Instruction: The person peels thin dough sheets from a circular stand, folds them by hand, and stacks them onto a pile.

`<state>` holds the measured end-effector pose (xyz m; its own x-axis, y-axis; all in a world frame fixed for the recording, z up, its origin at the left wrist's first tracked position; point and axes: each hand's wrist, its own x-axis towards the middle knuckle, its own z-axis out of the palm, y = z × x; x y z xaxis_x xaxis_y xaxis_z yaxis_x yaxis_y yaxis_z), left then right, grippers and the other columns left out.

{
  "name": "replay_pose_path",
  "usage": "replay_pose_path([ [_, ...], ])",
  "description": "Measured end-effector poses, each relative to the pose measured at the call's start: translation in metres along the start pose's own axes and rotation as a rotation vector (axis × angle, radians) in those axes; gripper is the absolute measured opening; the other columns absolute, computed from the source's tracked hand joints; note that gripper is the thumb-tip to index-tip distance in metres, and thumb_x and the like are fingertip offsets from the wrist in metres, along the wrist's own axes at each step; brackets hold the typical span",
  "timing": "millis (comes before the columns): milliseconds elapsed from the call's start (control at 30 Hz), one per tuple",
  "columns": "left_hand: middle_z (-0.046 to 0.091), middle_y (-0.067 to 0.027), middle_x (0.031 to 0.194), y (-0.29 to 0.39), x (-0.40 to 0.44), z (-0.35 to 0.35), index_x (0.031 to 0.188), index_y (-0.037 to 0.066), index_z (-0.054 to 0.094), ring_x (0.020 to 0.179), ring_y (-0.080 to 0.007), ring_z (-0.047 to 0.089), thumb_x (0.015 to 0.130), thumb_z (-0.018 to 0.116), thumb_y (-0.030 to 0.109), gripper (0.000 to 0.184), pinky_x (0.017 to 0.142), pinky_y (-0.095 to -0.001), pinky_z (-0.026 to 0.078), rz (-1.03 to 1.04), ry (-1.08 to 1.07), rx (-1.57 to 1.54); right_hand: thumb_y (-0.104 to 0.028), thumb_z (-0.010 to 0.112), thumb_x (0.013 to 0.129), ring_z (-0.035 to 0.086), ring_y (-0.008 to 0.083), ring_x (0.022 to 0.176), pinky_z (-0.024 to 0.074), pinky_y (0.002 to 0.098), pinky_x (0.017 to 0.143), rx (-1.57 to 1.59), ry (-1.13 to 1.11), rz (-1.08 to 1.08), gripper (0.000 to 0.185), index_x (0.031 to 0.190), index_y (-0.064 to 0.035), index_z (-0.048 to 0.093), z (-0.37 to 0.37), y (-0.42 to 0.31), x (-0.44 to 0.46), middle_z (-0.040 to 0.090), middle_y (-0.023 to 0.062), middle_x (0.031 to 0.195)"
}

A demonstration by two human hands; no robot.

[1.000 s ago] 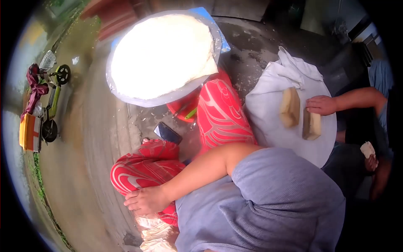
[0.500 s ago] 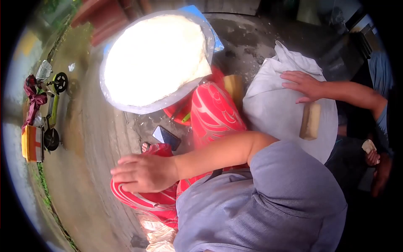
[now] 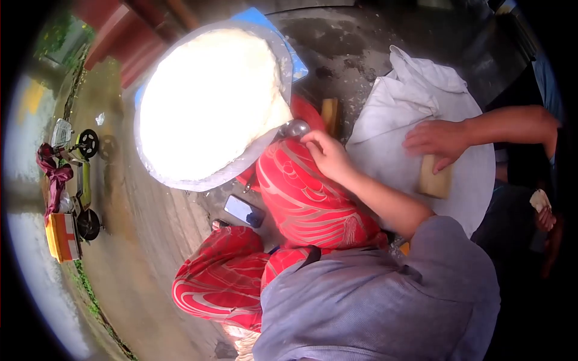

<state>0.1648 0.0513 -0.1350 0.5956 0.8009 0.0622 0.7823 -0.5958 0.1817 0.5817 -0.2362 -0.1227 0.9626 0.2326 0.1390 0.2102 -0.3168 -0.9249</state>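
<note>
Fingers [image 3: 310, 139] at a metal utensil [image 3: 295, 127], no longer over the left knee [image 3: 195, 301]

Right hand [image 3: 327, 155] now near upper centre of the frame, just beside the raised right knee [image 3: 280, 174]; half a second ago, left of centre over the other knee. Fingers bent, with tips at the rounded, shiny end of the utensil and apparently touching it; cannot tell whether closed around it or only resting there. Utensil lying between the lower right edge of the round tray [image 3: 198, 182] and the right knee, exact kind unclear. By judgement, a shift from an idle pose to an engaged one, close to the glaring white mass [image 3: 211, 102] on the tray. Left hand not in view.

Changed too, at right of centre: a co-worker's hand [image 3: 438, 137], now nearer the yellowish block [image 3: 436, 186] on the white cloth [image 3: 469, 192], with thumb over its upper end; cannot tell whether gripping. Near the red basin [image 3: 306, 112] at upper centre, a second block [image 3: 329, 114], one second ago on the cloth; by judgement, more of the cloth's surface freed for use. Left of centre, below the tray, a phone [image 3: 244, 210] on the ground.
</note>
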Motion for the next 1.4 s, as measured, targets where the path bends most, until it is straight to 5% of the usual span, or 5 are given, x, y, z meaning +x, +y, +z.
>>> replay_pose_path([
  [333,0.021,-0.018,0.151,-0.003,0.005,0.0,0.144,0.007,0.03,0.137,-0.0416,0.019,0.099,0.03,0.038,0.055,0.104,-0.0608,0.022,-0.02,-0.009,0.033,-0.013,0.06,0.087,0.059,0.0173,0.087,0.046,0.028,0.08,0.483,0.152,0.548,0.016,0.1,-0.0025,0.06,0.022,0.05,0.034,0.063,0.0086,0.092],
  [467,0.021,-0.0182,0.151,-0.003,0.007,-0.001,0.144,0.007,0.03,0.137,-0.0415,0.019,0.099,0.031,0.038,0.055,0.104,-0.0604,0.021,-0.026,-0.014,0.051,-0.02,0.068,0.081,0.055,0.0269,0.104,0.0447,0.0357,0.091,0.016,0.527,0.63,0.053,0.124,-0.0024,0.043,0.038,0.1,0.106,0.049,0.0181,0.122],
  [700,0.02,-0.0186,0.151,-0.002,0.012,-0.004,0.144,0.008,0.03,0.137,-0.0411,0.019,0.099,0.032,0.039,0.055,0.105,-0.0596,0.021,-0.05,-0.024,0.082,-0.038,0.066,0.08,0.036,0.0334,0.126,0.0348,0.0437,0.104,-0.232,0.478,1.247,0.075,0.136,-0.0094,0.025,0.039,0.222,0.138,0.033,0.0177,0.134],
  [1233,0.02,-0.0194,0.151,-0.005,0.018,-0.008,0.145,0.009,0.029,0.138,-0.0404,0.018,0.099,0.033,0.039,0.055,0.106,-0.0579,0.02,-0.088,-0.052,0.125,-0.04,0.058,0.084,0.039,0.0316,0.129,0.0339,0.0443,0.106,-0.051,0.563,1.514,0.07,0.139,-0.0126,0.026,0.016,0.288,0.123,0.038,0.018,0.138],
  [1400,0.019,-0.0197,0.151,-0.008,0.017,-0.009,0.145,0.009,0.029,0.138,-0.0402,0.018,0.099,0.034,0.039,0.055,0.106,-0.0574,0.02,-0.087,-0.026,0.11,-0.047,0.066,0.075,0.043,0.0293,0.126,0.0367,0.0401,0.104,-0.395,0.528,1.402,0.083,0.138,-0.0107,0.027,0.023,0.253,0.135,0.041,0.0158,0.137],
])
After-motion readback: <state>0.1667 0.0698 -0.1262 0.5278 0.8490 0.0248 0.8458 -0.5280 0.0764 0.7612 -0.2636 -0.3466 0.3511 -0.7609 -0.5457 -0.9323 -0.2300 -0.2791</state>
